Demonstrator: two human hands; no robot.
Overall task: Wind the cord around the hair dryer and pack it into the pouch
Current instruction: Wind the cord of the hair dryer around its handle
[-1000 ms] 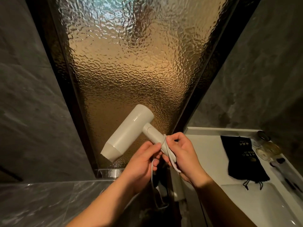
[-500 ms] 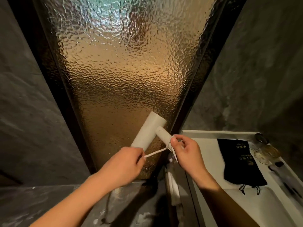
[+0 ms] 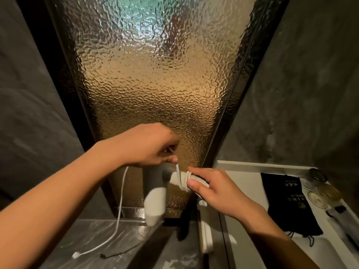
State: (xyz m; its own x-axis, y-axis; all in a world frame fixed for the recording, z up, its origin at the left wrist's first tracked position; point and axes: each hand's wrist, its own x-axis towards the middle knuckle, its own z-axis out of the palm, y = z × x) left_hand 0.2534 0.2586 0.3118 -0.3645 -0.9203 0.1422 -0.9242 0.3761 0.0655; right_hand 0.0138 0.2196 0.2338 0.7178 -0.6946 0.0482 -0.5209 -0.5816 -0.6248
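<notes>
The white hair dryer (image 3: 154, 200) hangs in front of me with its barrel pointing down and its handle sticking out to the right. My right hand (image 3: 217, 188) grips the end of that handle, thumb pressed on the wraps. The white cord (image 3: 120, 206) is coiled a few times around the handle, then rises to my left hand (image 3: 149, 145), which pinches it just above the dryer. From there the cord trails down to its plug on the dark ledge at lower left. A black drawstring pouch (image 3: 287, 202) lies flat on the white counter to the right.
A textured amber glass door (image 3: 147, 90) in a dark frame fills the middle. The white counter (image 3: 244, 177) at right has a raised rim, a sink basin at its near end, and glass jars with lids by the grey wall. Grey stone walls stand on both sides.
The dryer has swung so its barrel points down instead of up-left. My left hand rose above the handle, carrying the cord over it, and more wraps sit on the handle.
</notes>
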